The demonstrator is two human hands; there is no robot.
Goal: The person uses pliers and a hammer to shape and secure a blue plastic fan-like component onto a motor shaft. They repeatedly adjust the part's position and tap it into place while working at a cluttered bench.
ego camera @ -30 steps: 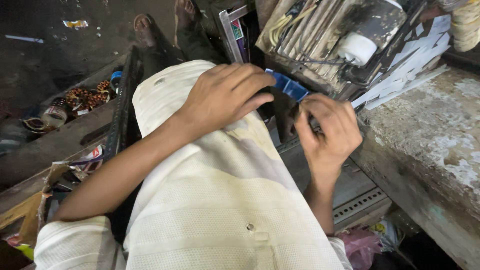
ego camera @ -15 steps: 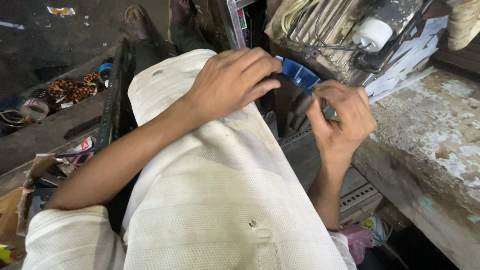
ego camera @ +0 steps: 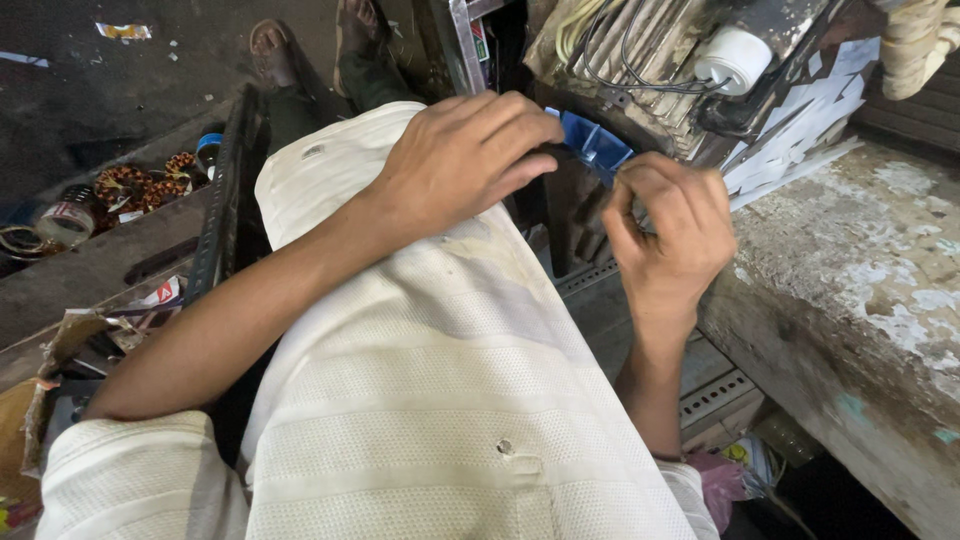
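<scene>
Left hand (ego camera: 470, 160) lies palm-down, fingers curled over the near edge of a blue moulded plastic part (ego camera: 595, 143), ribbed, glossy, mostly hidden. Right hand (ego camera: 668, 232) closed, pinching a small dark piece just beside it; can't make out what. Both above the lap in white knitted cloth (ego camera: 450, 400), left of worn concrete counter (ego camera: 860, 270).

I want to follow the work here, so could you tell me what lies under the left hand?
Under the left hand a blue plastic piece sticks out past the fingertips, with a dark part beside it. The rest is covered, so its shape cannot be told.
</scene>
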